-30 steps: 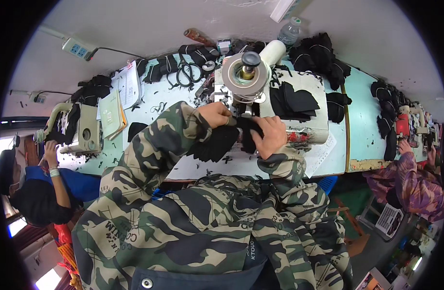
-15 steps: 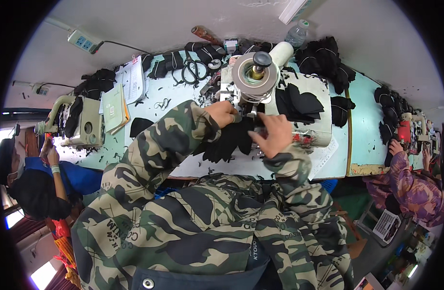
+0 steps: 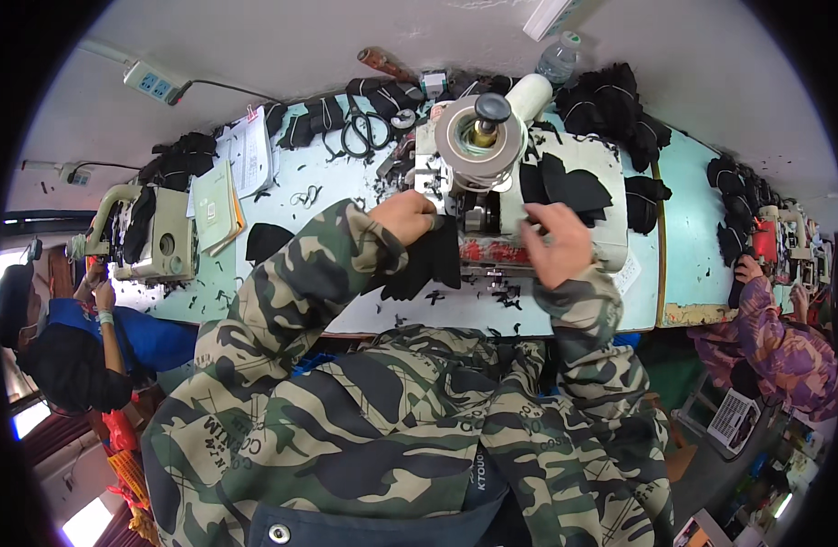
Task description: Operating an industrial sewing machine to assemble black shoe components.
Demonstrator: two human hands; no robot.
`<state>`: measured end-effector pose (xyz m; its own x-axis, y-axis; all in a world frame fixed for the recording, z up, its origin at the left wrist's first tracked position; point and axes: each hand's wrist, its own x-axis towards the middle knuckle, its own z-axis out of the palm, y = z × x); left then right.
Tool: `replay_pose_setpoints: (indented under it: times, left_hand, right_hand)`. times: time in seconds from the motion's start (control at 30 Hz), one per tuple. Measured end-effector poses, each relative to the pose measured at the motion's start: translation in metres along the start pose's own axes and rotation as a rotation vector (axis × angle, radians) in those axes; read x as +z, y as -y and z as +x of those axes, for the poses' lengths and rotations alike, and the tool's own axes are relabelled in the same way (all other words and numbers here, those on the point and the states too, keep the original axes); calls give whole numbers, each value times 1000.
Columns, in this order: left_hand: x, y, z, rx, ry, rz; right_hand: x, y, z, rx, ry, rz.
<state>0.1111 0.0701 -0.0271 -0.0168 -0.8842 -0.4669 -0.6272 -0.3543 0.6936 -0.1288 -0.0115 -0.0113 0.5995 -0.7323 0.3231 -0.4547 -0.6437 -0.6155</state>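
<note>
My left hand [image 3: 406, 217] is closed on a piece of black fabric [image 3: 428, 264], which hangs down over the front of the table, left of the sewing machine's front. My right hand [image 3: 558, 242] is over the right part of the sewing machine [image 3: 588, 155], its thumb and fingers apart and nothing seen in them. Just beyond its fingertips lies a small pile of black cut fabric pieces [image 3: 569, 190] on the machine's flat top. The machine's dark front opening [image 3: 478, 217] shows between my hands.
Black scissors [image 3: 364, 132], papers [image 3: 250, 155] and a green notebook [image 3: 216, 205] lie left. Tied black bundles [image 3: 610, 105] and a plastic bottle [image 3: 559, 59] stand along the wall. Co-workers sit at machines on both sides, one in a purple sleeve [image 3: 765, 324]. Black scraps litter the table.
My right hand has moved right, away from the machine's front and toward the fabric pile. My left hand has drawn the black fabric slightly left, uncovering the machine's front.
</note>
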Motion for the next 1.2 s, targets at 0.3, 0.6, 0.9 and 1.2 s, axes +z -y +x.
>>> replay_pose_setpoints:
  times: [0.3,0.6,0.9,1.2]
  left_hand:
    - [-2,2,10,1,178,-155]
    - [-9,19,-13,122,430,-567]
    - [8,-17,-40,276,-59,-202]
    - [29,8,-33,35,-118,-462]
  right_hand:
    - [35,22,-15,-11,55,-4]
    - [-6,-1,-7,23,-175,-89]
    - [71,34,-48,699,375,1178]
    - [73,45,-47,680,256,812]
